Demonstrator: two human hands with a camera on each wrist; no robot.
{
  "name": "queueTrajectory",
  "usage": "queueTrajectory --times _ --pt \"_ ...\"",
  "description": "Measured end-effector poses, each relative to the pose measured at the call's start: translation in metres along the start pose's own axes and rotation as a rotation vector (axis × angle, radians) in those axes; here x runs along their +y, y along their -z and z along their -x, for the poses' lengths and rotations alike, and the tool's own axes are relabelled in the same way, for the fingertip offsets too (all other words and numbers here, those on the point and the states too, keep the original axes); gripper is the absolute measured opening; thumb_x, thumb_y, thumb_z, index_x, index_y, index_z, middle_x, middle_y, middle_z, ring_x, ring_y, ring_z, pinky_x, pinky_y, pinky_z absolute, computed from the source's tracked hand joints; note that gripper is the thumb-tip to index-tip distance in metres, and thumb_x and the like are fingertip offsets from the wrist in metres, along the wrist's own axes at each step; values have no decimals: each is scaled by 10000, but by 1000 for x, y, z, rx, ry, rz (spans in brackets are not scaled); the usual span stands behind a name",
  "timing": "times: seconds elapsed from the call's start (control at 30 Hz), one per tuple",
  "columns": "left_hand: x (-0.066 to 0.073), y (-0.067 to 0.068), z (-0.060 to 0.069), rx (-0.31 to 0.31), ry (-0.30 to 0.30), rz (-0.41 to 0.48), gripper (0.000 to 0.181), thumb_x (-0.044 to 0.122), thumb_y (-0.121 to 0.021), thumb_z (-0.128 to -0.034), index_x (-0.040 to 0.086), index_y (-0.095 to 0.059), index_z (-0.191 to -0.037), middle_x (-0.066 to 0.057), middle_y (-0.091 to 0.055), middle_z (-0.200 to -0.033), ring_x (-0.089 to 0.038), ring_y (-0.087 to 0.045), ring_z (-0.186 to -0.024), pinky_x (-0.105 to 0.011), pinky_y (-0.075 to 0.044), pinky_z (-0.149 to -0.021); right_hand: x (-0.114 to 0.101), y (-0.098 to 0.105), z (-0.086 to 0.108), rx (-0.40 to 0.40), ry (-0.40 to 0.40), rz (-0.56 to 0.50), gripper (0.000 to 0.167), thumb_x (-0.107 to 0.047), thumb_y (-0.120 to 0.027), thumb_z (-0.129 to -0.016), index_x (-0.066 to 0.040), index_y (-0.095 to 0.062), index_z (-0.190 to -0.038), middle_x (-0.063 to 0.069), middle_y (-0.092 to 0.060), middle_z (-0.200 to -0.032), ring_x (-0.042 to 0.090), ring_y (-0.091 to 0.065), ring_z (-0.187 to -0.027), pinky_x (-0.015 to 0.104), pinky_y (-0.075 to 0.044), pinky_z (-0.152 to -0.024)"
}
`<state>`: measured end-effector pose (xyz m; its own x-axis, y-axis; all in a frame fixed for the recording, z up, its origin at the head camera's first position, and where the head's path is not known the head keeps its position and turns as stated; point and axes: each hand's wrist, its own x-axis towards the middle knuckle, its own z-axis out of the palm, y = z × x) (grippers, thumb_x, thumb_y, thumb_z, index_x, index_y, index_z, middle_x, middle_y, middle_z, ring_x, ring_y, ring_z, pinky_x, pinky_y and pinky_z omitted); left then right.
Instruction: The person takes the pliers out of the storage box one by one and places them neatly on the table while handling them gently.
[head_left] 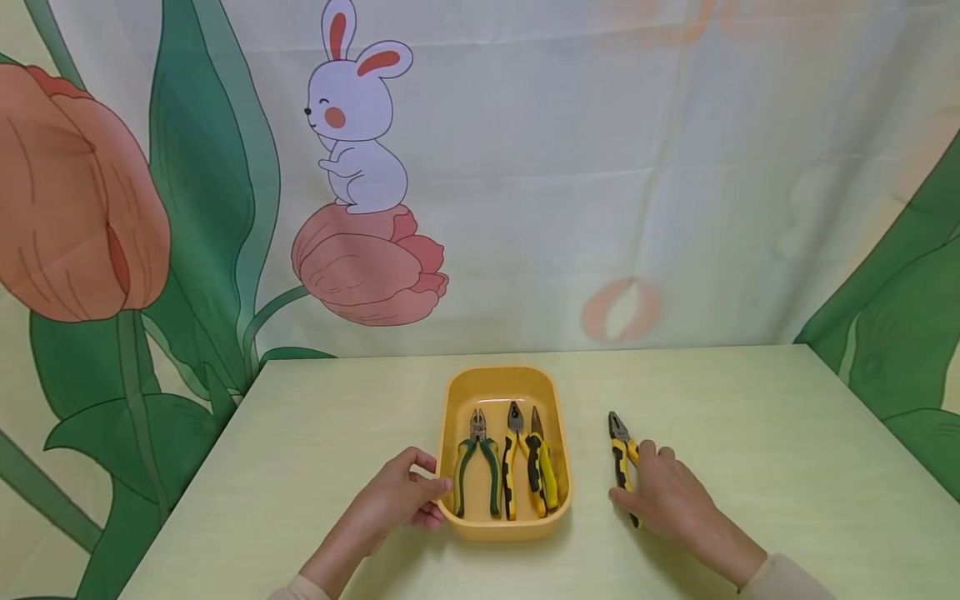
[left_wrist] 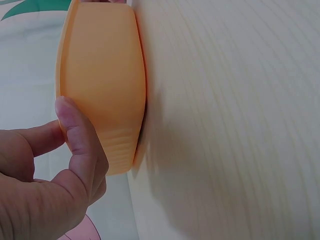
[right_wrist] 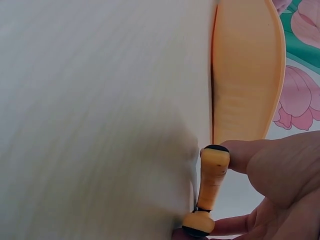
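Hands [head_left: 401,490] [head_left: 675,492] grip tray [head_left: 506,531] and pliers [head_left: 620,458]; pliers seemingly touch table [head_left: 337,417].

Warm yellow-orange on the tray [head_left: 501,382], and there's green on the green-handled pliers [head_left: 492,479] in it, olive-yellow along the outer edges! The middle pliers [head_left: 509,492] come yellow patched with black under a dark grey head; the end pliers [head_left: 534,467] repeat that black and yellow, and so do the pliers outside [head_left: 620,467]. Pale cream-green surface [head_left: 337,408], faintly streaked. Behind, a whitish curtain [head_left: 525,167] shows a white rabbit [head_left: 367,175] with orange-red inner ears, a pink flower [head_left: 360,271], an orange tulip [head_left: 75,200], green leaves [head_left: 198,167]. Beige sleeves [head_left: 783,577]!
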<state>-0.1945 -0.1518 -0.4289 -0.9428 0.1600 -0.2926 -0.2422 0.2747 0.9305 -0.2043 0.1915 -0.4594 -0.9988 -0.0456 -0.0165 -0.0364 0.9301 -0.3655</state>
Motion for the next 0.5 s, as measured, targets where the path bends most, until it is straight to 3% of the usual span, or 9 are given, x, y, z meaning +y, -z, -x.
queueTrajectory --times 0.5 --pt "1 0 1 0 7 -4 302 34 -670 -996 -60 -460 -1192 -174 -639 -843 -179 -636 -605 -288 -603 -578 -1 -2 -1 -6 -13 16 596 -344 -848 -842 84 -493 -1058 147 -487 -827 249 -486 -642 337 -412 -518"
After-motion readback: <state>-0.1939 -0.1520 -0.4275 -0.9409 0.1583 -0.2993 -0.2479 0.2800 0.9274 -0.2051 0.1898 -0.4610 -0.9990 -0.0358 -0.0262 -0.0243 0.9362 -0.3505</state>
